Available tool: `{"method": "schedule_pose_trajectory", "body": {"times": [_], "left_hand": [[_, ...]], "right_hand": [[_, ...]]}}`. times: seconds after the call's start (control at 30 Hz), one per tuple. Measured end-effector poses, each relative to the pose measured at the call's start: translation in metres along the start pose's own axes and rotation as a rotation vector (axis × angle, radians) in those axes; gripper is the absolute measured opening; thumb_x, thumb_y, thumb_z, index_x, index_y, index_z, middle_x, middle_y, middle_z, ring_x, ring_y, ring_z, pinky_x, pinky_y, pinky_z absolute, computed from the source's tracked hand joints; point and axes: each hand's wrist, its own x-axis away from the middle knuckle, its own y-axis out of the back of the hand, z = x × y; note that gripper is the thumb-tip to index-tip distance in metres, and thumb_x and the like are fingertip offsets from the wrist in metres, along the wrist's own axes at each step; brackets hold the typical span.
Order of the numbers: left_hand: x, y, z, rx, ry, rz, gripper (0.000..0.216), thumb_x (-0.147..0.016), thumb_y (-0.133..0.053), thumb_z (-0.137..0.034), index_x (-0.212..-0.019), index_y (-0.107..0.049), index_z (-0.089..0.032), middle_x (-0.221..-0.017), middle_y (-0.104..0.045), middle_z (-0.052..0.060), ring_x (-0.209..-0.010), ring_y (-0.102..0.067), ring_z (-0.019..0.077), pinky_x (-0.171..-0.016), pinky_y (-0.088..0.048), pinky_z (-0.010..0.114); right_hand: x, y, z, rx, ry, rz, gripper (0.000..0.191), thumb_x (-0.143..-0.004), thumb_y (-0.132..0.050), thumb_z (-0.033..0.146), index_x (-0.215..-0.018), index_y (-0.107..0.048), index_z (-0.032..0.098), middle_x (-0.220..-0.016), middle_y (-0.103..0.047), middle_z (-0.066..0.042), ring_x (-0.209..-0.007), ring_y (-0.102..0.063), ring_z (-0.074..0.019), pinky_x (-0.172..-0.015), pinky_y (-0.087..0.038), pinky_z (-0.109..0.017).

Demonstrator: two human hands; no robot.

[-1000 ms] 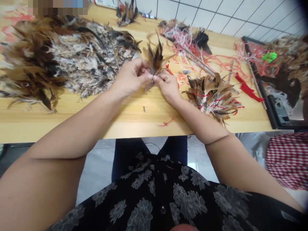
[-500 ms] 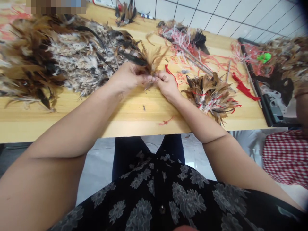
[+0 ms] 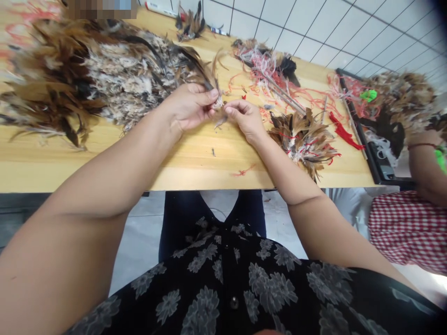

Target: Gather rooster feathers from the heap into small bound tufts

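Observation:
My left hand [image 3: 195, 106] pinches brown and dark feathers [image 3: 199, 70] between thumb and fingers, their pale fluffy ends toward my right hand. My right hand [image 3: 247, 120] has thumb and forefinger pressed together beside those ends; whatever is in that pinch is too small to make out. Between the hands, a bit of grey fluff [image 3: 220, 122] hangs over the table. Behind my left hand lies a large heap of feathers [image 3: 122, 79], brown outside and whitish in the middle. A bundle of brown feathers bound with red string [image 3: 303, 142] lies right of my right hand.
Pink and white strings [image 3: 261, 63] spread along the back of the wooden table [image 3: 195, 167]. Red strings [image 3: 344, 132] lie near a black-framed tray [image 3: 372, 163] with feathers. A person's arm [image 3: 424, 163] and checked cloth [image 3: 405, 228] show at right. Markers [image 3: 160, 9] lie near the tiled wall.
My hands have come slightly apart, and the tuft of brown feathers between them now leans back to the left. The view has shifted a little; more of the other person's arm shows.

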Motion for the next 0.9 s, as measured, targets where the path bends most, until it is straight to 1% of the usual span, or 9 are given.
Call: {"method": "schedule_pose_trajectory", "body": {"times": [0.17,0.23,0.33,0.43,0.53,0.67,0.73,0.8,0.9], "left_hand": [[0.005,-0.006,0.007,-0.035,-0.002,0.080,0.061,-0.085,-0.131,-0.057,-0.087,-0.078,-0.026,-0.086,-0.080,0.003,-0.109,-0.084,0.0281,-0.103,-0.071,0.043],[0.007,-0.007,0.008,-0.048,-0.019,0.087,0.063,-0.084,-0.130,-0.062,-0.086,-0.078,-0.027,-0.084,-0.079,0.002,-0.101,-0.081,0.0264,-0.100,-0.070,0.044],[0.009,-0.007,0.008,-0.049,-0.041,0.100,0.060,-0.086,-0.127,-0.061,-0.081,-0.076,-0.029,-0.084,-0.077,0.002,-0.087,-0.070,0.0229,-0.093,-0.066,0.044],[0.011,-0.007,0.004,-0.060,-0.079,0.057,0.053,-0.082,-0.123,-0.059,-0.080,-0.078,-0.031,-0.085,-0.079,0.004,-0.087,-0.063,0.0240,-0.090,-0.064,0.044],[0.014,-0.008,0.001,-0.106,-0.088,0.018,0.056,-0.076,-0.124,-0.065,-0.083,-0.078,-0.034,-0.084,-0.080,0.002,-0.094,-0.065,0.0278,-0.096,-0.067,0.046],[0.017,-0.014,0.003,-0.124,-0.051,0.053,0.065,-0.074,-0.125,-0.074,-0.082,-0.075,-0.035,-0.079,-0.075,0.000,-0.104,-0.073,0.0294,-0.107,-0.068,0.050],[0.016,-0.014,0.004,-0.116,-0.058,0.049,0.065,-0.072,-0.126,-0.074,-0.080,-0.074,-0.035,-0.078,-0.074,-0.001,-0.101,-0.073,0.0284,-0.107,-0.069,0.049],[0.012,-0.011,0.004,-0.112,-0.078,0.048,0.059,-0.077,-0.125,-0.067,-0.080,-0.075,-0.035,-0.082,-0.079,0.000,-0.101,-0.076,0.0283,-0.106,-0.070,0.048],[0.003,0.000,0.003,-0.103,-0.111,0.024,0.048,-0.088,-0.120,-0.058,-0.084,-0.078,-0.035,-0.087,-0.083,0.004,-0.115,-0.081,0.0342,-0.104,-0.071,0.051]], "right_hand": [[0.004,-0.007,0.003,-0.009,0.035,0.016,0.079,-0.068,-0.117,0.091,-0.085,-0.076,0.025,-0.101,-0.093,-0.002,-0.106,-0.085,-0.0217,-0.113,-0.073,-0.041],[0.007,-0.010,0.005,-0.009,0.038,0.044,0.078,-0.073,-0.115,0.092,-0.086,-0.076,0.026,-0.102,-0.093,-0.003,-0.109,-0.086,-0.0227,-0.116,-0.074,-0.042],[0.011,-0.013,0.006,0.021,0.036,0.048,0.071,-0.084,-0.111,0.088,-0.089,-0.078,0.027,-0.105,-0.094,-0.003,-0.111,-0.086,-0.0229,-0.118,-0.074,-0.043],[0.011,-0.015,0.003,0.028,0.051,0.057,0.065,-0.095,-0.106,0.085,-0.089,-0.077,0.026,-0.107,-0.093,-0.004,-0.111,-0.086,-0.0222,-0.118,-0.074,-0.041],[0.011,-0.016,0.001,0.008,0.067,0.093,0.062,-0.101,-0.104,0.080,-0.090,-0.078,0.025,-0.108,-0.093,-0.004,-0.112,-0.088,-0.0223,-0.115,-0.075,-0.040],[0.011,-0.017,0.003,-0.028,0.090,0.111,0.060,-0.098,-0.108,0.077,-0.089,-0.079,0.026,-0.109,-0.095,-0.006,-0.114,-0.088,-0.0231,-0.117,-0.074,-0.041],[0.011,-0.017,0.004,-0.014,0.088,0.089,0.060,-0.097,-0.108,0.078,-0.089,-0.078,0.026,-0.107,-0.094,-0.005,-0.113,-0.088,-0.0232,-0.118,-0.074,-0.042],[0.010,-0.015,0.005,0.036,0.076,0.054,0.061,-0.099,-0.106,0.079,-0.089,-0.077,0.026,-0.104,-0.090,-0.004,-0.113,-0.086,-0.0239,-0.118,-0.074,-0.042],[0.006,-0.009,0.002,0.157,0.088,-0.017,0.058,-0.105,-0.100,0.078,-0.093,-0.078,0.026,-0.103,-0.084,-0.004,-0.117,-0.082,-0.0255,-0.119,-0.072,-0.043]]}}
